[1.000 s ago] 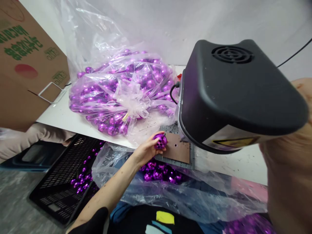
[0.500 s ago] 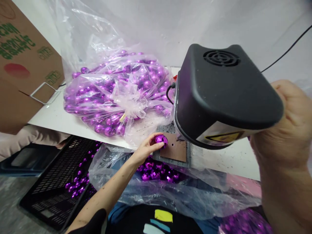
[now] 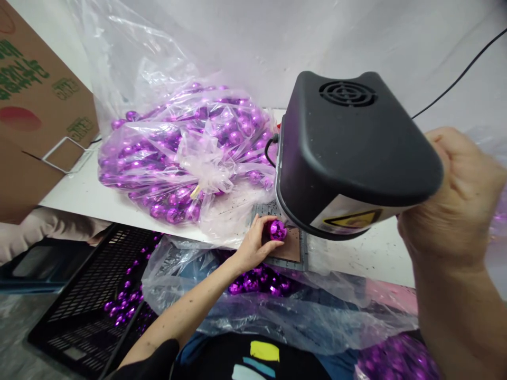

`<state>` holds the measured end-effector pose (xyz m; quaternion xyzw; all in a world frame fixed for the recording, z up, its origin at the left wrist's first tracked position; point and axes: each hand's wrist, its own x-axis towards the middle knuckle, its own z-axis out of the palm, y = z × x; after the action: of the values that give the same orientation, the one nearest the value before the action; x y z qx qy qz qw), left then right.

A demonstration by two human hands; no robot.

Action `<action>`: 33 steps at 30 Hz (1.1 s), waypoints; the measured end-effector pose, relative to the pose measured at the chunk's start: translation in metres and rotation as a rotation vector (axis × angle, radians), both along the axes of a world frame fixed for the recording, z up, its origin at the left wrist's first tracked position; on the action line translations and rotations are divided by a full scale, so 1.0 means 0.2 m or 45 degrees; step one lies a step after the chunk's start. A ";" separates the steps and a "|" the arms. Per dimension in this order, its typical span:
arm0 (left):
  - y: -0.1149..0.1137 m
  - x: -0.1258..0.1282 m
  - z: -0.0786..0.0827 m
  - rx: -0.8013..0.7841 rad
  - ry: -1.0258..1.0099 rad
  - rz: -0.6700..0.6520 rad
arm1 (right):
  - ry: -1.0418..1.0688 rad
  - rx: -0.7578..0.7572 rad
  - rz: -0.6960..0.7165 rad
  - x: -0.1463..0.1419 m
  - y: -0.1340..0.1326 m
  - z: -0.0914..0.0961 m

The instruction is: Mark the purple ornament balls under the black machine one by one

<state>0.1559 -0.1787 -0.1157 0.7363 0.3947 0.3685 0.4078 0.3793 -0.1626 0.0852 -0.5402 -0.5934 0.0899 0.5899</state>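
Observation:
My left hand [image 3: 257, 240] pinches a purple mirrored ball [image 3: 278, 230] between thumb and fingers. The ball is at the brown board [image 3: 291, 250], which lies on a grey ridged mat [image 3: 304, 258]. Close over the board stands a black machine [image 3: 356, 153] with a round fan grille and a yellow warning label [image 3: 352, 217]; its lower front hides what is beneath. Curled at the machine's right end is my right hand [image 3: 455, 190]; the housing hides its fingertips and what they grip.
A knotted clear bag [image 3: 206, 163] of purple balls rests on the white table [image 3: 91, 192]. At left are a cardboard box [image 3: 43, 116] and a black crate [image 3: 67, 311] with loose balls. Plastic sheeting with more balls [image 3: 257, 279] covers my lap. A black cable [image 3: 459, 74] runs right.
My left hand has moved right with the ball, from the board's left part to its middle, covering the small hole seen there before. The whole view has shifted slightly. My right hand stays at the machine.

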 end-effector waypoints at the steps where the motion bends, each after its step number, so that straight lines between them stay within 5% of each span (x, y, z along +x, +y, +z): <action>1: 0.00 0.00 0.01 0.041 0.022 -0.015 | -0.002 0.010 -0.001 0.00 0.00 0.00; 7: 0.01 0.00 0.09 0.255 0.209 -0.132 | -0.039 0.060 -0.012 0.01 0.00 0.00; 28: 0.00 0.10 0.14 -0.044 0.337 0.001 | -0.005 -0.025 -0.035 -0.02 -0.02 0.02; 33: 0.00 0.11 0.12 0.044 0.357 0.035 | -0.278 0.189 -0.151 -0.01 -0.11 -0.05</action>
<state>0.1783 -0.1782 -0.0915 0.7820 0.4514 0.2744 0.3308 0.3779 -0.1840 0.0760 -0.5357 -0.6261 -0.0485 0.5645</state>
